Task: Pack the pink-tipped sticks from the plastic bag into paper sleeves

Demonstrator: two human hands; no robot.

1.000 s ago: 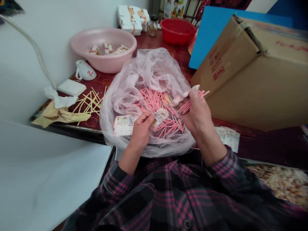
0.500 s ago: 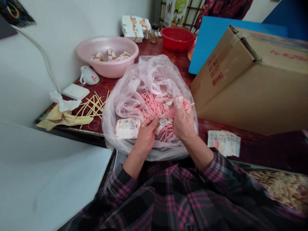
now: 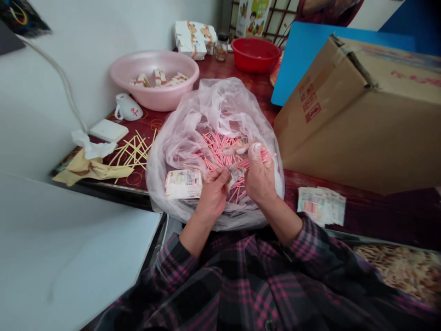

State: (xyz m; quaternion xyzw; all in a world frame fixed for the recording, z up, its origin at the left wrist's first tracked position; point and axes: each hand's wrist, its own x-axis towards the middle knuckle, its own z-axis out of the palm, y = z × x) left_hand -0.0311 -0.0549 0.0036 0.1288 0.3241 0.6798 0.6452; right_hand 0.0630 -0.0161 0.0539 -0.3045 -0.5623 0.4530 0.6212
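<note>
My left hand (image 3: 214,191) is closed on a small printed packet (image 3: 236,174), pinched between thumb and fingers. My right hand (image 3: 260,177) grips several pink sticks (image 3: 245,162), whose lower ends reach the packet's opening. Both hands are over a translucent plastic bag (image 3: 158,161) spread around a loose heap of pink sticks (image 3: 220,147). A stack of flat printed packets (image 3: 183,184) lies on the bag, just left of my left hand.
Around the bag are a pink basin (image 3: 155,99) holding small bundles, a mug (image 3: 128,108), yellow sticks (image 3: 132,151), a red basin (image 3: 255,55) and a large cardboard box (image 3: 344,119). Filled packets (image 3: 322,206) lie at the right. Another person's arm (image 3: 313,5) shows behind.
My left hand has shifted slightly right with the packet. My right hand has moved slightly left and down, still holding the pink sticks. At the back, the other person's arm has come into view.
</note>
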